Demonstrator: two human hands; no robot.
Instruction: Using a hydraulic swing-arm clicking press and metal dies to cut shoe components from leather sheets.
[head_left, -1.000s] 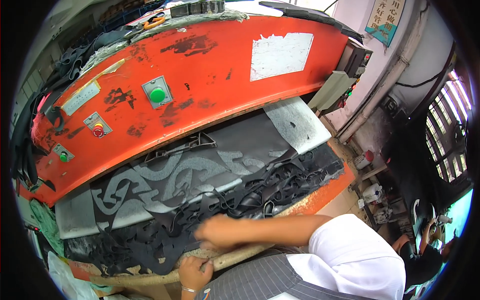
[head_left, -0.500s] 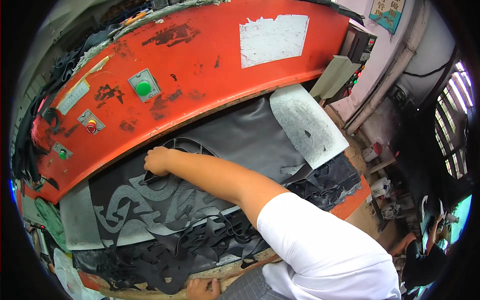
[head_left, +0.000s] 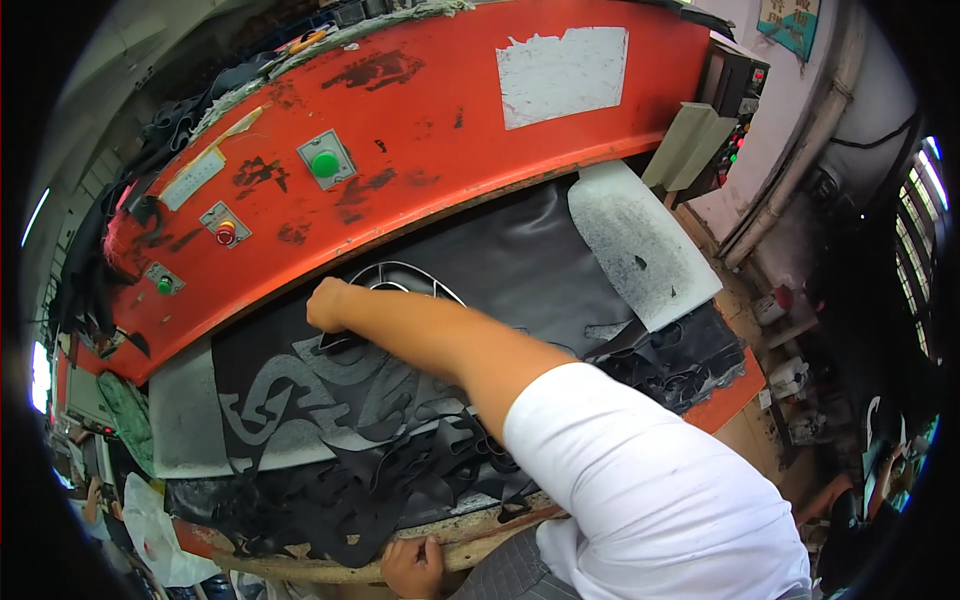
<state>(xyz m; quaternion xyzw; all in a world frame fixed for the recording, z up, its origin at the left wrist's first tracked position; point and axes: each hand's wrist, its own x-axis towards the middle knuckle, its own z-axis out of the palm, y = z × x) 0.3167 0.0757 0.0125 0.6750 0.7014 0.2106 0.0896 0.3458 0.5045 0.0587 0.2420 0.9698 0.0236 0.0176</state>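
Observation:
My right arm reaches across a sheet of black leather-like material (head_left: 520,250) on the machine bed. My right hand (head_left: 328,305) is closed on the near-left part of a curved metal cutting die (head_left: 447,289); the forearm hides much of the die, and the fingertips are hidden. Left of and below that hand, curved cut-outs in the sheet bare the pale grey cutting board (head_left: 185,440). Down at the bed's front edge, my left hand (head_left: 412,568) rests loosely with the thumb apart, holding nothing.
An orange-red press beam (head_left: 430,130) with a green button (head_left: 325,164) and a red button (head_left: 226,232) spans the far side. Black offcuts (head_left: 330,505) heap along the front edge. A control box (head_left: 725,110) stands at the right, and a white plastic bag (head_left: 160,535) hangs lower left.
The view has shifted, moving the scene rightward in the picture. More of the die's bright rim shows above my right forearm. My right hand keeps its hold; my left hand stays at the front edge.

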